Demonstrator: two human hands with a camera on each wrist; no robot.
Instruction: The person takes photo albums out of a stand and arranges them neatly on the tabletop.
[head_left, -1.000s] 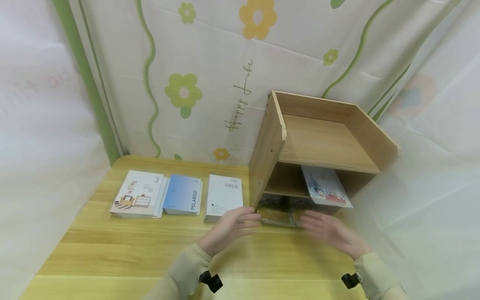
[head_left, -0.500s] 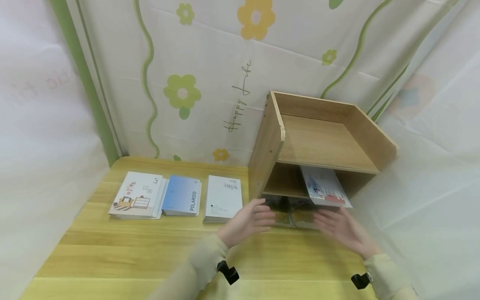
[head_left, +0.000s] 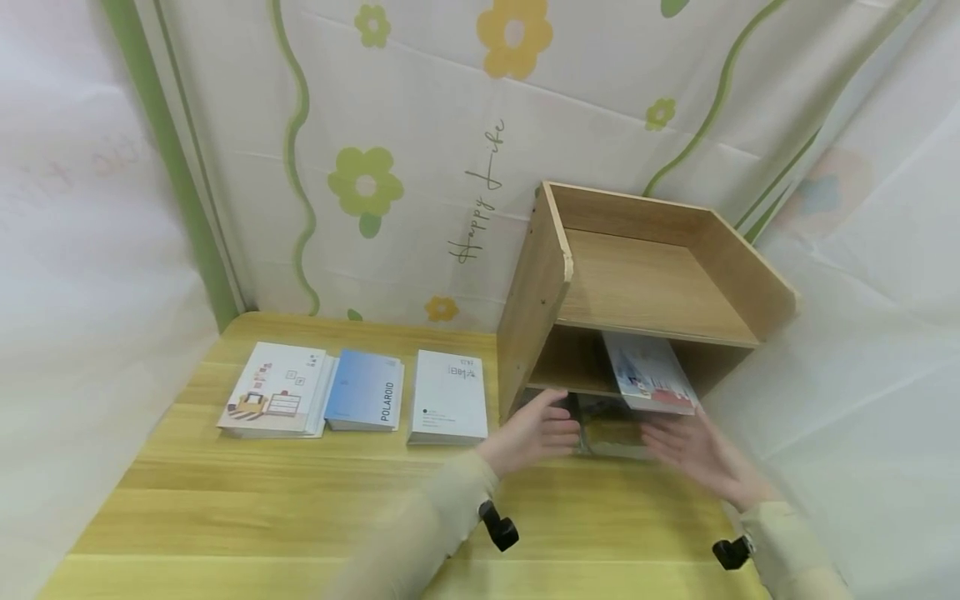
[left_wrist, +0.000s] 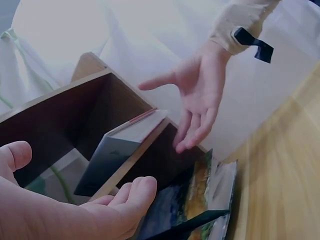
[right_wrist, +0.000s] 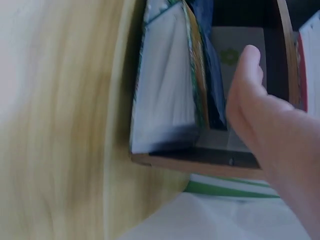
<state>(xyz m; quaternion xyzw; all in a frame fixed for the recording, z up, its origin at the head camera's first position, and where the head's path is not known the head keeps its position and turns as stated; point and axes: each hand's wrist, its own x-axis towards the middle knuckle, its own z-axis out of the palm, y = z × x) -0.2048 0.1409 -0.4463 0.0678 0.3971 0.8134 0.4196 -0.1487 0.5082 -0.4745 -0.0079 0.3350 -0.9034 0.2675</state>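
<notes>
Both hands are held up in front of the wooden shelf unit (head_left: 637,283), holding nothing. My left hand (head_left: 534,435) has its fingers extended before the lower compartment's left part. Opposite it, my right hand (head_left: 701,457) is near that compartment's right part, just below the book (head_left: 651,373) that juts out of the middle compartment. The left wrist view shows the jutting book (left_wrist: 117,145) between my left hand (left_wrist: 85,212) and right hand (left_wrist: 200,90). Books or packets (right_wrist: 167,80) lie in the lower compartment, beside my right hand (right_wrist: 265,110) in the right wrist view.
On the wooden table (head_left: 262,508), left of the shelf unit, lie a white book with a room drawing (head_left: 273,387), a blue POLAROID book (head_left: 365,390) and a white book (head_left: 448,396). A patterned curtain (head_left: 412,108) hangs behind.
Both hands have moved to the right in front of the lower compartment, the left one farther, so they are somewhat closer together. The books and the shelf unit stay in place.
</notes>
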